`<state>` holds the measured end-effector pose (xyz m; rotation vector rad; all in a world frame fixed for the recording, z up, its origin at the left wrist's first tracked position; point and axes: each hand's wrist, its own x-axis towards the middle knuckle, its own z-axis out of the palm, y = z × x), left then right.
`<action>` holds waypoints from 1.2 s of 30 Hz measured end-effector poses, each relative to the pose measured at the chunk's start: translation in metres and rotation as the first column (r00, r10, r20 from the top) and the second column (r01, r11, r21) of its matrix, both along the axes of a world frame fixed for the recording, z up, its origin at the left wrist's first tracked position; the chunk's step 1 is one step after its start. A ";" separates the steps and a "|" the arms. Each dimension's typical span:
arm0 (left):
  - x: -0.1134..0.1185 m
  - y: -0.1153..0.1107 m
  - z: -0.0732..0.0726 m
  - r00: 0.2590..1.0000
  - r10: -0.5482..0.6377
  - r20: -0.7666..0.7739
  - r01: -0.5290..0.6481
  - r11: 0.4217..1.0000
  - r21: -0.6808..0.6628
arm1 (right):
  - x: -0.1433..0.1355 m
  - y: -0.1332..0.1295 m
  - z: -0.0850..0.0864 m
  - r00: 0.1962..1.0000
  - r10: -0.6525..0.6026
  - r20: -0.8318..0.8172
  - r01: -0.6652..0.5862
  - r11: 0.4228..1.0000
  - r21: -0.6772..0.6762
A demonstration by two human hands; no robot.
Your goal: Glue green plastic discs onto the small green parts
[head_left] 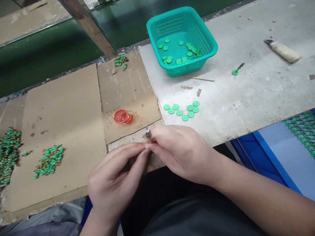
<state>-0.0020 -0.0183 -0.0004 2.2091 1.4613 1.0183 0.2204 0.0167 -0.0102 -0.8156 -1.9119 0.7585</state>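
My right hand (pixel 180 152) is closed around a slim pen-like tool (pixel 148 133), whose dark and metallic end sticks up past the thumb. Fingertip to fingertip with it, my left hand (pixel 118 175) pinches something too small and covered to make out. Both hands are at the table's front edge, above my lap. Just beyond them stands a small red cup (pixel 120 116) of clear reddish liquid, with a thin stick at its side. Several flat green button-like discs (pixel 185 117) with small holes lie on the white tabletop to the right.
A teal basket (pixel 182 70) holds more discs. A wooden stick (pixel 198 78) lies before it. One disc (pixel 235 72) bears a small upright figure. Farther right lies a taped-handled blade (pixel 283 51). Small green-and-yellow pieces (pixel 50 160) are heaped on cardboard (pixel 71 108) at left. A metal post (pixel 91 28) rises behind.
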 end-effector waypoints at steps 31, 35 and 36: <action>0.000 -0.003 -0.001 0.998 0.053 -0.014 -0.053 0.999 -0.003 | -0.001 0.000 -0.005 1.000 0.019 -0.024 -0.018 0.999 0.035; -0.001 -0.003 0.000 0.998 0.067 -0.014 -0.067 0.998 -0.020 | -0.001 0.002 -0.004 0.998 0.061 -0.036 -0.059 0.998 0.036; -0.001 -0.002 0.000 0.998 0.064 -0.004 -0.064 0.998 -0.026 | -0.001 0.003 -0.003 0.997 0.058 -0.049 -0.057 0.998 0.018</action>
